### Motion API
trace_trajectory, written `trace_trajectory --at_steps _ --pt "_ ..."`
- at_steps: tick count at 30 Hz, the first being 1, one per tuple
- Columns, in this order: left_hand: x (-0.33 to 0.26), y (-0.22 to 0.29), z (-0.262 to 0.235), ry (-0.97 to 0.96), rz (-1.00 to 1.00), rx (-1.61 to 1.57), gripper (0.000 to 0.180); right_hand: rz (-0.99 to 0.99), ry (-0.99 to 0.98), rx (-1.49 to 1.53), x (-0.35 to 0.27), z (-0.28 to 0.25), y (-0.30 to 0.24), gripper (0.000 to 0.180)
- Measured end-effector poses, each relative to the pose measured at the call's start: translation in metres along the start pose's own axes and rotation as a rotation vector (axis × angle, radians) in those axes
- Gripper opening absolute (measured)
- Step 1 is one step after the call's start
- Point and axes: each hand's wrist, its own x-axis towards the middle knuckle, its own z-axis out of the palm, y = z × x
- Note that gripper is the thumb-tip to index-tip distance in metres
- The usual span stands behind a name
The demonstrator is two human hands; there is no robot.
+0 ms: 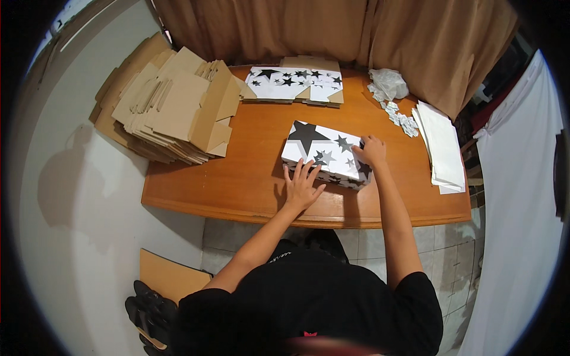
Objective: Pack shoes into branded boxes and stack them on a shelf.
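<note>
A closed white cardboard box (pixel 331 149) printed with black and grey stars sits slightly turned near the middle of the table. My left hand (pixel 303 188) lies against its front side, fingers spread, with the fingertips at the top front edge. Over the right end of the box bends my right hand (pixel 372 152), its thumb on the lid and its fingers curled about the far right corner. The undersides of the right fingers are hidden.
Stacked flat brown cartons (pixel 172 107) lean at the left. Flattened star-printed boxes (pixel 294 83) lie at the back. A clear plastic bag (pixel 389 84), small packets (pixel 407 123) and white sheets (pixel 439 145) occupy the right side of the wooden table (pixel 249 184). Brown curtains (pixel 267 29) hang behind.
</note>
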Motion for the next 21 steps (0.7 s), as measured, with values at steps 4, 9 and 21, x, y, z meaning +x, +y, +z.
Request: trace_trajectory --at_steps 4,9,21 --pt "-0.017 -0.008 -0.022 0.017 -0.199 -0.027 0.057 -0.027 -0.327 -0.092 -0.03 -0.014 -0.015 0.052" --pt "-0.05 -0.018 -0.017 0.138 -0.535 -0.434 0.084 -0.093 -0.746 0.45 -0.069 0.024 -0.01 0.07" --pt "-0.148 0.023 0.03 0.066 -1.051 -1.202 0.078 0.052 -0.945 1.629 -0.136 0.068 -0.039 0.074"
